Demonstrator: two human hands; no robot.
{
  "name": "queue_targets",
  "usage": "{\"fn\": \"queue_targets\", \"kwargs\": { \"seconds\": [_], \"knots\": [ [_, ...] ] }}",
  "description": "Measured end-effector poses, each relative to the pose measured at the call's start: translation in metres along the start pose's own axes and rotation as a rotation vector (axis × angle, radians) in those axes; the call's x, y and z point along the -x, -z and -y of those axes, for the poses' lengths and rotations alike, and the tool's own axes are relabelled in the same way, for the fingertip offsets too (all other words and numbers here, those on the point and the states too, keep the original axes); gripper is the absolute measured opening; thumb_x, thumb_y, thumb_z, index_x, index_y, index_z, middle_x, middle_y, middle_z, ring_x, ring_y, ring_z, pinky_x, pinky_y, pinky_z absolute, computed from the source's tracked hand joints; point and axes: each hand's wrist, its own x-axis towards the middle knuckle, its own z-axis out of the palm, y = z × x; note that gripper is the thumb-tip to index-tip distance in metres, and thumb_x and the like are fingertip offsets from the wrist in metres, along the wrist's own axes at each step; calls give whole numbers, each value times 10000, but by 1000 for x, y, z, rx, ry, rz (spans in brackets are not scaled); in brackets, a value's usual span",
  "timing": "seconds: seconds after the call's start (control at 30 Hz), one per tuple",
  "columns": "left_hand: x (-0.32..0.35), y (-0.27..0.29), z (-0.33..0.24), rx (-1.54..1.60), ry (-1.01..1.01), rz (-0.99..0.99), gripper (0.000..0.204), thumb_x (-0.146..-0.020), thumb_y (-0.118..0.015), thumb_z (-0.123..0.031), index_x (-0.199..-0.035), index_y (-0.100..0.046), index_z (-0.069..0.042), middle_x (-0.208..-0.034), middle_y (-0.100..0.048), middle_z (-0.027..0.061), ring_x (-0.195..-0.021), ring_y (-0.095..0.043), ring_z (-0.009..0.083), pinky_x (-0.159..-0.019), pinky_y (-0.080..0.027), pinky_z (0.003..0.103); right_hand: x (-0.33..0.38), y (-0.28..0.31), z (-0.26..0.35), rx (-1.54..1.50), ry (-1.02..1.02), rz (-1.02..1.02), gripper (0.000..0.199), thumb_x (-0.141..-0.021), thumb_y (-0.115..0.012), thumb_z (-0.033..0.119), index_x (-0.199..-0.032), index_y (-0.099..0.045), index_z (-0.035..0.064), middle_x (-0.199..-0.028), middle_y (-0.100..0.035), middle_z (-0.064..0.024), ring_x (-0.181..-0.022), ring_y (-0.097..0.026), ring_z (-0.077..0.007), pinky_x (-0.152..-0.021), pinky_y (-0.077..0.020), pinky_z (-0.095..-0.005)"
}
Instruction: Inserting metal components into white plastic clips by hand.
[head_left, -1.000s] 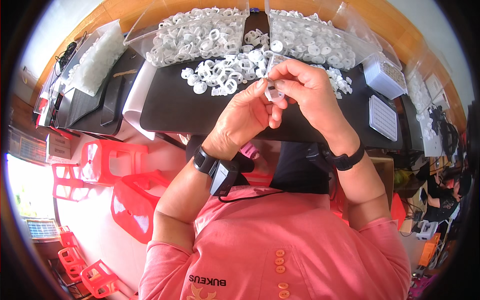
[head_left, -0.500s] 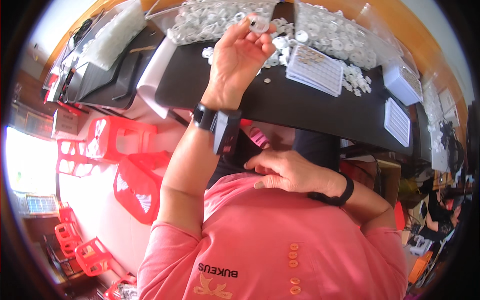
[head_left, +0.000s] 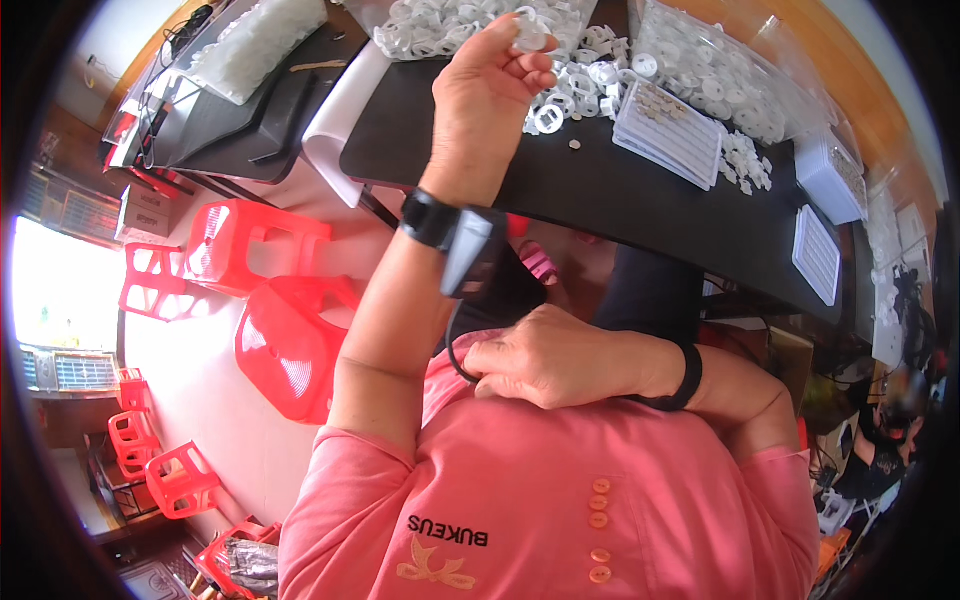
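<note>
My left hand is raised over the far side of the black table. Its thumb and fingers pinch a white, ring-like plastic part. On that wrist sit a black band and a small box-shaped device. My right hand rests at my belly with its fingers curled in. A thin black cable loops down from near the device to these fingers, which seem closed on it; the contact is partly hidden. Loose white plastic parts lie on the table just beyond my left hand.
Clear bags of white parts line the back. A stack of white trays bears small pieces, with a pile of white bits beside it. At the right are a white box and another tray. Red stools stand left.
My right hand has shifted left and curled shut, and the black cable now shows at its fingers. My left hand still pinches the white part. The whole view has shifted slightly.
</note>
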Motion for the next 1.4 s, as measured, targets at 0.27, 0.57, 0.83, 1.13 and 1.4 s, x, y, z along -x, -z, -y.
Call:
{"fn": "queue_targets", "kwargs": {
  "seconds": [0.27, 0.57, 0.83, 1.13, 1.4],
  "knots": [
    [16, 0, 3, 282, 128, -257, 187, -976, -620, -164, -1033, -616, 14, -985, -668, 224, -769, -611, 215, -754, -518, 354, -14, 38, -2, 575, 291, -664, 553, -738, -816, 165, -1235, -587, 78, -859, -561, -73, -632, -602, -269, -601, -500, -376],
    [41, -30, 24, -421, -248, -258, 262, -941, -662, -117, -1119, -632, 73, -933, -699, 203, -701, -644, 220, -692, -523, 358, -23, 18, -1, 760, 333, -607, 506, -826, -667, 166, -1315, -574, 72, -873, -582, -47, -647, -611, -182, -569, -488, -323],
    [45, -4, 16, -71, 91, -89, 310, -971, -613, -190, -1190, -572, 25, -1005, -677, 190, -794, -612, 188, -734, -491, 339, 7, 57, 8, 224, 84, -726, 277, -801, -782, 89, -1059, -681, 98, -875, -668, -94, -688, -684, -266, -618, -533, -363],
    [55, 16, 20, -3, 125, -118, 314, -963, -632, -185, -1197, -558, 10, -1022, -663, 202, -817, -627, 220, -720, -496, 350, 2, 121, -46, 929, -312, -794, 72, -819, -662, 97, -863, -719, 103, -843, -702, -96, -763, -695, -316, -645, -521, -454],
    [60, 25, 22, 41, 133, -100, 313, -972, -616, -163, -1214, -549, 23, -1028, -660, 210, -814, -631, 224, -719, -505, 352, -12, 119, -64, 984, -364, -697, 97, -774, -641, 60, -819, -716, 101, -842, -710, -91, -772, -701, -313, -651, -527, -449]
  ]
}}
